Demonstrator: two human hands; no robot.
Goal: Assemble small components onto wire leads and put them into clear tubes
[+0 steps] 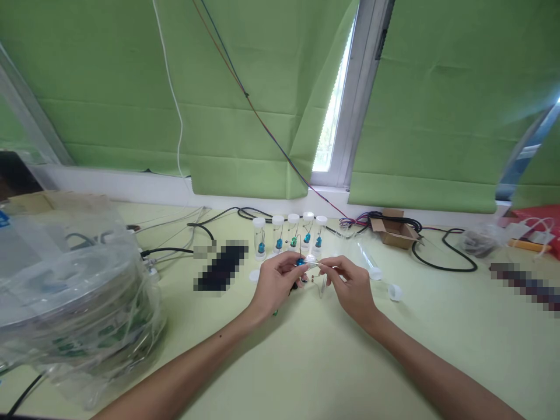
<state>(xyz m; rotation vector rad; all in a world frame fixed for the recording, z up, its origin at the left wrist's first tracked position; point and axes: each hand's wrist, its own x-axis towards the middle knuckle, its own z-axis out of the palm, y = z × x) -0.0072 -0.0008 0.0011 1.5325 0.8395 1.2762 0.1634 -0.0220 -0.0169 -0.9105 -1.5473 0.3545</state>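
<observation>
My left hand (pixel 280 277) is closed, its fingertips holding a small blue piece (pixel 300 262) with a thin dark wire rising from it. My right hand (pixel 347 283) pinches one end of a thin pale stick-like piece (pixel 313 263), whose other end reaches the left fingertips. Its exact kind is too small to tell. Just behind the hands stand several clear tubes (pixel 259 238) with white caps, upright in a row. They hold small blue or green pieces on thin wires. Below the left wrist lies a small green piece (pixel 275 313), partly hidden.
On the left a big plastic-wrapped stack of reels (pixel 79 303) takes up much of the table. Two clear tubes (pixel 365 256) lie to the right of my hands. Further back are an open cardboard box (pixel 396 233) and black cables (pixel 446 268). A blurred-out dark object (pixel 223 267) lies left.
</observation>
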